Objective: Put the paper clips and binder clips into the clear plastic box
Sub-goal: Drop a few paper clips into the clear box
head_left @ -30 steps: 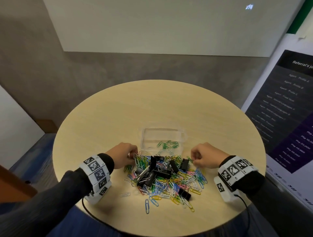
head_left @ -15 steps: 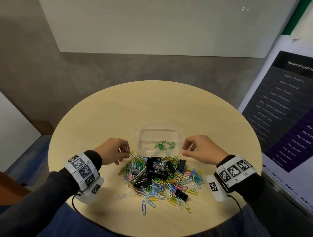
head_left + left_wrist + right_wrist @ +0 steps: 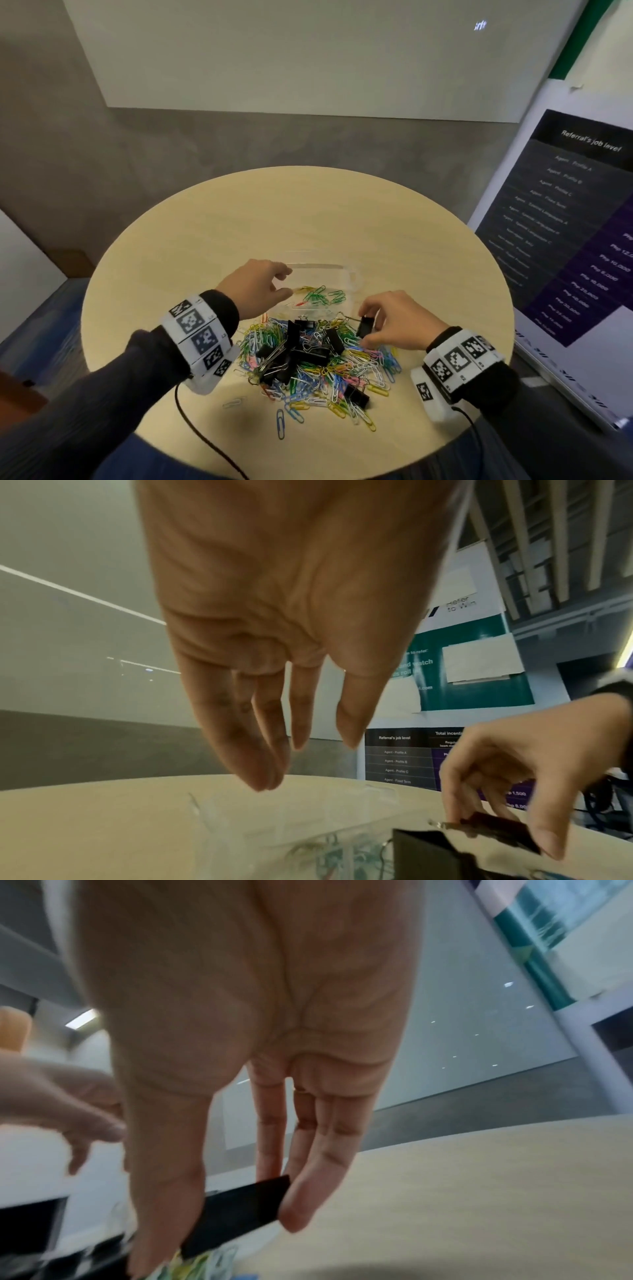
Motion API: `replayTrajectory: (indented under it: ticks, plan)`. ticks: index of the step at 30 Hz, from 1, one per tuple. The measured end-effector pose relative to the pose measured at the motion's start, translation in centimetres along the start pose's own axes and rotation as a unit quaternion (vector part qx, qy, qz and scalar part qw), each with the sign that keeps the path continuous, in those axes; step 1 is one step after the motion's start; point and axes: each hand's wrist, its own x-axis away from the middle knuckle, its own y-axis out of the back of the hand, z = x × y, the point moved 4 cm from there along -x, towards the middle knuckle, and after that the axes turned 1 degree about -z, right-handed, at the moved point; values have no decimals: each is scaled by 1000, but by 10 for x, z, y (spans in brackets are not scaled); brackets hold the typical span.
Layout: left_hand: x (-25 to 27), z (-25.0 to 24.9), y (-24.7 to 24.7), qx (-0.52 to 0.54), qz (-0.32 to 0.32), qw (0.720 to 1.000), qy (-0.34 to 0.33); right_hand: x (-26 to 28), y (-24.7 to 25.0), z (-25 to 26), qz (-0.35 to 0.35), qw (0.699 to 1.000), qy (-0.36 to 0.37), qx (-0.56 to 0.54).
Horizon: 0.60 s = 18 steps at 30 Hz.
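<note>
The clear plastic box [image 3: 352,275] stands past a heap of coloured paper clips and black binder clips [image 3: 315,363]. Green paper clips [image 3: 325,295] lie in the box, with a yellow and a red one beside them. My left hand [image 3: 288,281] hovers over the box's left end, fingers relaxed and empty; in the left wrist view that hand [image 3: 308,764] hangs above the box [image 3: 240,818]. My right hand [image 3: 368,329] pinches a black binder clip [image 3: 363,325] at the heap's right edge, just in front of the box. In the right wrist view, thumb and fingers grip this clip [image 3: 240,1207].
The round wooden table [image 3: 205,246] is bare beyond the box and along its left side. A few stray paper clips [image 3: 281,423] lie near the front edge. A cable [image 3: 205,442] runs from my left wrist. A poster board [image 3: 565,240] stands to the right.
My left hand rose from the heap to above the box and opened; a yellow and a red clip now lie inside. My right hand came back to the heap and took a black binder clip.
</note>
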Motion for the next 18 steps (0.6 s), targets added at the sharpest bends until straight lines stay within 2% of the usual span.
replayTrajectory:
  ticks: [3,8,13,16,18]
  plan:
    - [24,1,0,-6,10,1000,-16,7,16,-19,-9,1000,-23,3]
    - [49,-1,-17,-16,113,993,-41,5,22,-40,-6,997,-67,35]
    - [45,-7,-25,-37,111,992,-48,-2,17,-37,10,995,-84,55]
    - [41,-10,-25,-39,99,993,-52,-3,18,-18,-49,993,-50,98]
    - [39,-13,-24,-43,89,993,-60,-1,16,6,-86,993,15,82]
